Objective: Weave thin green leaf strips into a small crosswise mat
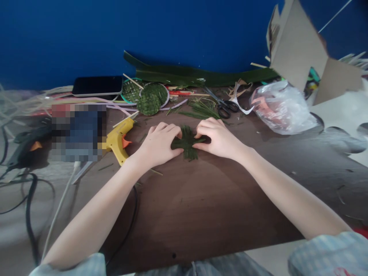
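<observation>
A small piece of woven green leaf strips lies on the brown table between my two hands, its strip ends sticking out toward me and away. My left hand pinches its left edge between thumb and fingers. On the opposite side my right hand grips the strips at the right edge, thumb below and fingers above. Just beyond are cut leaf strips and black-handled scissors. A round woven leaf piece rests behind my left hand.
A yellow glue gun is left of my left forearm, with a black one farther left. A phone and long green leaves lie along the blue wall. At right are a plastic bag and cut cardboard.
</observation>
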### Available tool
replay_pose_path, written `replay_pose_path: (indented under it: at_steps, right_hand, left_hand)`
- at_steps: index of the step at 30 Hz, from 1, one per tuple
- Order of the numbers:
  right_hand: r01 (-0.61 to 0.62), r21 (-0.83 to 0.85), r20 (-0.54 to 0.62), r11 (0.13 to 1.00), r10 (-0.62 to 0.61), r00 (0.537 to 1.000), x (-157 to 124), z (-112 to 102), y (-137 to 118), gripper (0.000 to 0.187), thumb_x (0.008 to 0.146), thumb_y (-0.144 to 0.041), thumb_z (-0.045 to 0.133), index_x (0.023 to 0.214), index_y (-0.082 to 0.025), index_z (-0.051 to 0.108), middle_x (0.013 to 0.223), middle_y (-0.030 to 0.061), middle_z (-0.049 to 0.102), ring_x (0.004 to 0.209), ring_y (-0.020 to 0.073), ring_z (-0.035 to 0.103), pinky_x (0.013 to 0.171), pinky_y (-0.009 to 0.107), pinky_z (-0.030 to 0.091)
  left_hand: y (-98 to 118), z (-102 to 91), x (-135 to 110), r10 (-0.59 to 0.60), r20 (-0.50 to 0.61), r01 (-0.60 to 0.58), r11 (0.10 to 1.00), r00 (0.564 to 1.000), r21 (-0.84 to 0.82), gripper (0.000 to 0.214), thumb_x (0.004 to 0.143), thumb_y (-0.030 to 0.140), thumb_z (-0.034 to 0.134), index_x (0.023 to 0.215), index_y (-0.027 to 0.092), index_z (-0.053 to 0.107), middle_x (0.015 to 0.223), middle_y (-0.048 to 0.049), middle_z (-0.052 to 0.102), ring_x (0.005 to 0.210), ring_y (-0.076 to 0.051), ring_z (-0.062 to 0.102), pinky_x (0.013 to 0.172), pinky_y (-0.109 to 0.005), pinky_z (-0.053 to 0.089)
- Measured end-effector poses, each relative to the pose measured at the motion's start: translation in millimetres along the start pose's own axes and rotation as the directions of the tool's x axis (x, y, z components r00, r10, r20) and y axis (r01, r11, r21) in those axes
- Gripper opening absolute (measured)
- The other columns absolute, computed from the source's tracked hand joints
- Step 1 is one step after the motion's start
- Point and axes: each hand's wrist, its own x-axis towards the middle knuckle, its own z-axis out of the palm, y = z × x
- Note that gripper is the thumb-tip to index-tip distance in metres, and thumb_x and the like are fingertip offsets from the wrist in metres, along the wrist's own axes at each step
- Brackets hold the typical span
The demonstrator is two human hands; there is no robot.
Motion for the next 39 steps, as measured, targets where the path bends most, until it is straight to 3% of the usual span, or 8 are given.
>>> replay_pose_path:
  at_steps: [15,33,39]
  right_hand:
    - [-0.004,0.005,-0.006,1.0,0.004,1.0,-0.8,0.2,0.5,0.016,0.081,-0.032,0.062,0.075,-0.02,0.053,0.09,0.0043,0.059,0.093,0.0224,0.048,0.078,0.035,0.034]
    - [-0.01,-0.006,-0.008,1.0,0.01,1.0,-0.5,0.4,0.2,0.017,0.08,-0.032,0.064,0.075,-0.02,0.053,0.09,0.0046,0.059,0.093,0.0225,0.048,0.077,0.034,0.034]
    - [-0.006,-0.001,-0.01,1.0,0.006,1.0,-0.9,0.4,0.1,0.017,0.079,-0.032,0.065,0.076,-0.019,0.053,0.091,0.0047,0.059,0.094,0.0227,0.049,0.077,0.035,0.035]
  left_hand:
    - [-2.8,-0.2,0.8,0.006,0.005,-0.006,0.999,1.0,-0.052,0.018,0.077,0.032,0.059,0.09,0.02,0.054,0.101,-0.0051,0.06,0.103,-0.026,0.048,0.085,-0.04,0.038]
    - [2.4,6.9,1.6,-0.016,-0.049,0.017,1.0,0.999,0.012,0.019,0.08,0.033,0.06,0.09,0.018,0.054,0.102,-0.0071,0.06,0.101,-0.027,0.048,0.082,-0.04,0.039]
    - [-1.0,5.9,2.6,-0.006,-0.053,0.002,0.998,0.999,-0.067,0.01,0.085,0.027,0.053,0.087,0.018,0.054,0.099,-0.0053,0.06,0.099,-0.025,0.049,0.084,-0.04,0.039]
